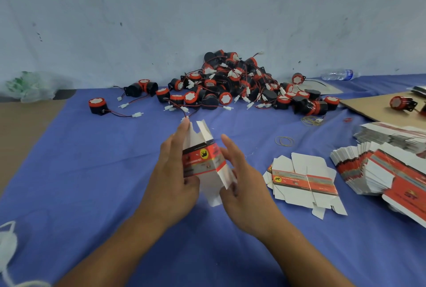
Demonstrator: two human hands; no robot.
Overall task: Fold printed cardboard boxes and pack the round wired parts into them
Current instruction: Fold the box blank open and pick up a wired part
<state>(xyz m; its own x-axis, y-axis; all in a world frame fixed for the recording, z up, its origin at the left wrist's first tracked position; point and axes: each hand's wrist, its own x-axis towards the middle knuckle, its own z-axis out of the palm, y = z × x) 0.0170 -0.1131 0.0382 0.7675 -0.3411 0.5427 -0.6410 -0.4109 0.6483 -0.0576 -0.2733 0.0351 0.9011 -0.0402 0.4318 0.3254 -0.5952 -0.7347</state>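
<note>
Both hands hold one printed cardboard box (pixel 202 160), red and grey with a yellow round mark, half opened and upright above the blue cloth. My left hand (pixel 175 171) grips its left side, fingers along the top flap. My right hand (pixel 239 171) presses its right side and lower white flaps. A big heap of round black-and-red wired parts (pixel 232 83) lies against the wall behind the box. One loose part (pixel 98 106) sits to the far left. Flat unfolded boxes (pixel 302 183) lie just right of my right hand.
Thick stacks of flat boxes (pixel 378 171) fill the right edge. Rubber bands (pixel 284 141) lie on the blue cloth (pixel 92 171). A brown cardboard sheet (pixel 368 106) holds another part at the far right. A water bottle (pixel 338 74) and a plastic bag (pixel 30 86) rest by the wall.
</note>
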